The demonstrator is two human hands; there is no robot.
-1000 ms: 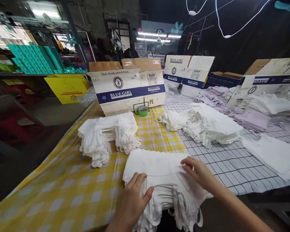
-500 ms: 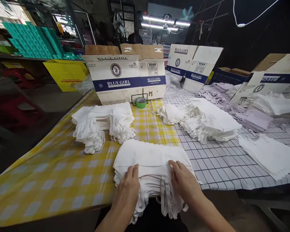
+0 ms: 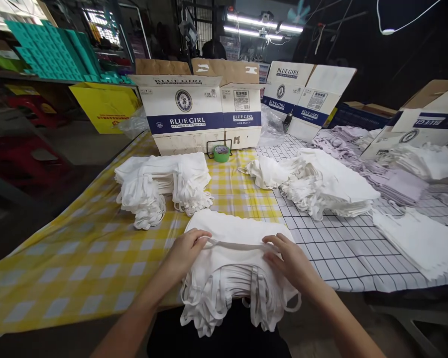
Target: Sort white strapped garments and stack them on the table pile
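A stack of white strappy tops, like camisoles (image 3: pixel 242 226), lies at the table's front edge, its straps hanging over the side. My left hand (image 3: pixel 186 252) pinches the raised edge of the top garment near its left end. On the right, my right hand (image 3: pixel 289 258) is closed on the same edge, thumb under and fingers over. Between the hands the edge stands slightly lifted, with a shadowed gap beneath it. Further back on the left sits another pile of white strappy tops (image 3: pixel 164 171). A larger white pile (image 3: pixel 334 176) lies to the right.
A yellow checked cloth (image 3: pixel 85 258) and a white grid cloth (image 3: pixel 321 258) cover the table. Behind stand a beer carton (image 3: pixel 188 134) and green tape (image 3: pixel 221 154) in a wire holder. Lilac garments (image 3: pixel 395 181) and a flat white stack (image 3: pixel 414 238) lie to the right.
Both hands have moved away from me, the left also outward. The top garment's edge is now lifted in the fingers, and more straps show below. The view has shifted slightly.
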